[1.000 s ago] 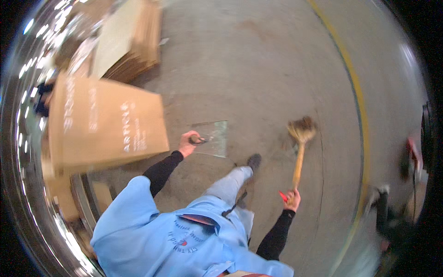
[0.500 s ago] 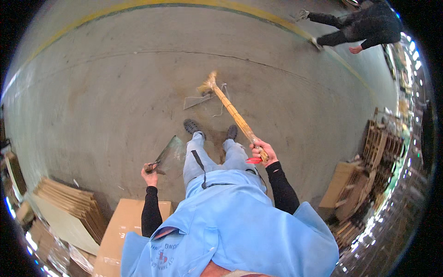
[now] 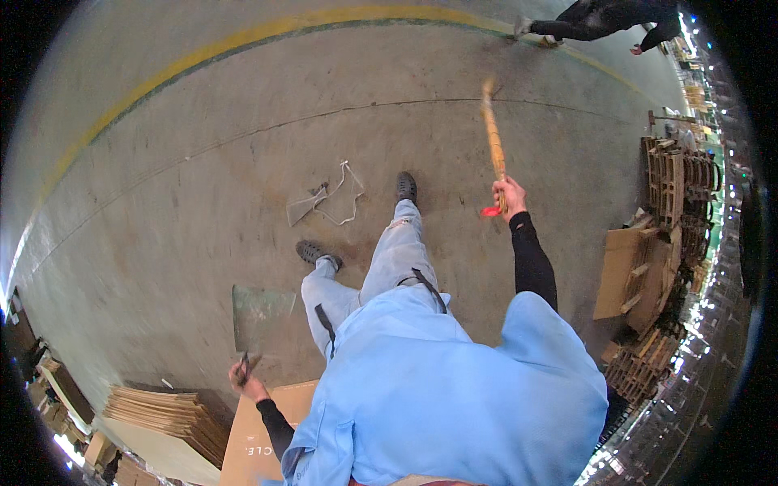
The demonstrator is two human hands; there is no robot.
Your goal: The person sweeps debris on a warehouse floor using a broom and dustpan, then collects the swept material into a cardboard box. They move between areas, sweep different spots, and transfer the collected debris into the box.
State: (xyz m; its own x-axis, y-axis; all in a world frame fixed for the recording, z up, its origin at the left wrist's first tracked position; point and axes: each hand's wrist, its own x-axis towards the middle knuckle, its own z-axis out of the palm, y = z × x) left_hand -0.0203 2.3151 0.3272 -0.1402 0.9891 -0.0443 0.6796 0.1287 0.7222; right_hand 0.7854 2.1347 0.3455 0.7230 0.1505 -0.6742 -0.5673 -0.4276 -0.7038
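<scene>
The right arm stretches forward, its right hand (image 3: 510,197) closed round one straw-coloured broom (image 3: 494,138); the lowered left hand (image 3: 245,381) grips one flat, translucent dustpan (image 3: 263,316) by its handle. One grey scrap (image 3: 304,209) and one looped white cord (image 3: 354,198) lie beyond the left shoe (image 3: 318,254), on grey concrete floor (image 3: 162,235) reaching its yellow-lined far edge (image 3: 243,36).

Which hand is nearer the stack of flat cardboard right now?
Left. The left hand is just right of the cardboard stack in view; the right hand is much farther off, up and to the right.
</scene>
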